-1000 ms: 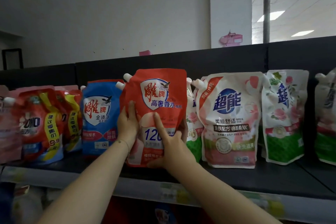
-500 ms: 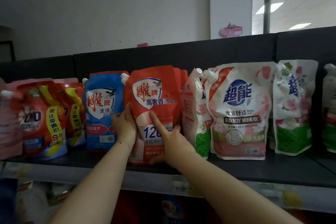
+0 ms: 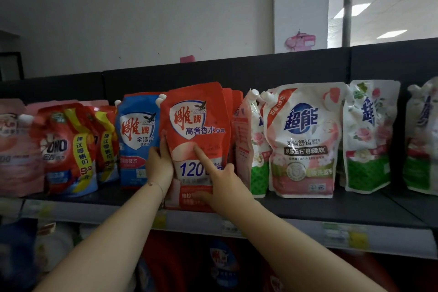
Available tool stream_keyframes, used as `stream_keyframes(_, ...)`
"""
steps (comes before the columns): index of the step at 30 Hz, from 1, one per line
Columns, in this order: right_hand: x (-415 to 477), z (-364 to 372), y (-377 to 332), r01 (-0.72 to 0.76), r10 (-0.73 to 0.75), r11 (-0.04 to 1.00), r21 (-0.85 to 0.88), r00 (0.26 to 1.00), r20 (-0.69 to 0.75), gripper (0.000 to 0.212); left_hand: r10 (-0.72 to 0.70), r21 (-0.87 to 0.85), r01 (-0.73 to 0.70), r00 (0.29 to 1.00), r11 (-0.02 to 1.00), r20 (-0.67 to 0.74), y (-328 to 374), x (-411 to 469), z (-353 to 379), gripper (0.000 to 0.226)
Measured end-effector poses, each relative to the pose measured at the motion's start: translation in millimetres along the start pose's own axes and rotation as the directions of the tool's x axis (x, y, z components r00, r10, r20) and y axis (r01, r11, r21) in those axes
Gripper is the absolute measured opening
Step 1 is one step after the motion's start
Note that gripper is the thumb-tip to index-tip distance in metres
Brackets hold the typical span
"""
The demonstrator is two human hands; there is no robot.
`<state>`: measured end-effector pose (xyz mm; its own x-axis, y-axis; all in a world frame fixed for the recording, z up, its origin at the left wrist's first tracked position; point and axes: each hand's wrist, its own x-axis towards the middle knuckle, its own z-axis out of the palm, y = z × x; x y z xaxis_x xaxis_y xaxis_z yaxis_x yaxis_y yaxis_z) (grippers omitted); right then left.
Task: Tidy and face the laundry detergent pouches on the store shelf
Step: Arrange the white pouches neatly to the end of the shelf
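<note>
On the shelf [image 3: 355, 208], centre frame, you are squaring the red pouch [image 3: 201, 111] beside the blue pouch [image 3: 137, 125]. Your left hand [image 3: 158, 166] is gripping its left edge and your right hand [image 3: 222, 180] its right, forefinger [image 3: 201, 156] pressing the face. Be setting the base flat, label forward.

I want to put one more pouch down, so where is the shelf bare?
Bare shelf board runs in front of the white-pink pouch, right of the red pouch. Left of the blue pouch it is crowded.
</note>
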<state>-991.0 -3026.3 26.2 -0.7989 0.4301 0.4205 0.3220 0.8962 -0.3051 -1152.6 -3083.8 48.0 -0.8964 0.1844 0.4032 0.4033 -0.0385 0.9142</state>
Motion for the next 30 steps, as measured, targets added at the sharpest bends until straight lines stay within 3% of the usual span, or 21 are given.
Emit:
stream_keyframes(4, -3, 3, -1, 0.002, -0.001, 1.000, 0.022, 0.999, -0.045, 0.097, 0.066, -0.009, -0.066, 0.998, 0.998, 0.005, -9, -24, -12, 0.028)
stream_keyframes(7, -10, 3, 1, 0.021, -0.010, 0.989, 0.145, 0.997, -0.077, 0.096, 0.194, 0.047, -0.194, 0.981, 0.980, -0.006, -15, -49, -20, 0.027)
stream_keyframes(9, -18, 2, 2, 0.029, -0.011, 0.986, 0.167, 0.995, -0.104, 0.092, 0.291, 0.188, -0.277, 0.955, 0.942, -0.051, -16, -61, -26, 0.025)
stream_keyframes(11, -27, -2, 4, 0.027, -0.011, 0.995, 0.093, 0.985, -0.172, 0.083, 0.438, 0.412, -0.375, 0.896, 0.831, -0.068, -11, -73, -35, 0.016)
stream_keyframes(16, -51, -25, 18, 0.054, -0.096, 0.990, -0.133, 0.936, -0.338, 0.034, 0.637, 0.474, -0.647, 0.742, 0.597, 0.210, 8, -109, -33, 0.012)
stream_keyframes(19, -62, -40, 41, 0.020, -0.095, 0.977, -0.210, 0.930, -0.355, 0.028, 0.680, 0.444, -0.751, 0.647, 0.490, 0.345, 24, -132, -13, 0.011)
stream_keyframes(24, -78, -62, 97, -0.074, -0.027, 0.969, -0.237, 0.917, -0.397, 0.032, 0.568, 0.293, -0.775, 0.617, 0.560, 0.544, 43, -161, 39, 0.011)
stream_keyframes(28, -88, -77, 140, -0.196, 0.087, 0.948, -0.250, 0.917, -0.390, 0.029, 0.356, 0.288, -0.599, 0.726, 0.747, 0.588, 51, -170, 88, 0.035)
stream_keyframes(30, -88, -83, 160, -0.256, 0.165, 0.947, -0.197, 0.908, -0.384, 0.035, 0.228, 0.344, -0.473, 0.798, 0.811, 0.558, 53, -171, 111, 0.062)
